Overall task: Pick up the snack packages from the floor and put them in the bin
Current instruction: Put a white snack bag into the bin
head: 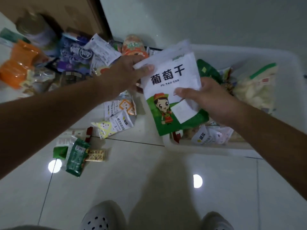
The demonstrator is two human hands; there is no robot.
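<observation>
Small packs point(116, 120) were left on the floor beside the bin point(240, 53) | white and green bag point(172, 90) was held over the bin's left edge, gripped by left hand point(126, 72) and right hand point(207, 98) | it needed to be moved over the bin's middle before being let go

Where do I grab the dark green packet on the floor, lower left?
Pinch the dark green packet by its near short end, from above on your side: it lies flat, that end free on bare tile, the far end crowded by other packets.
</observation>
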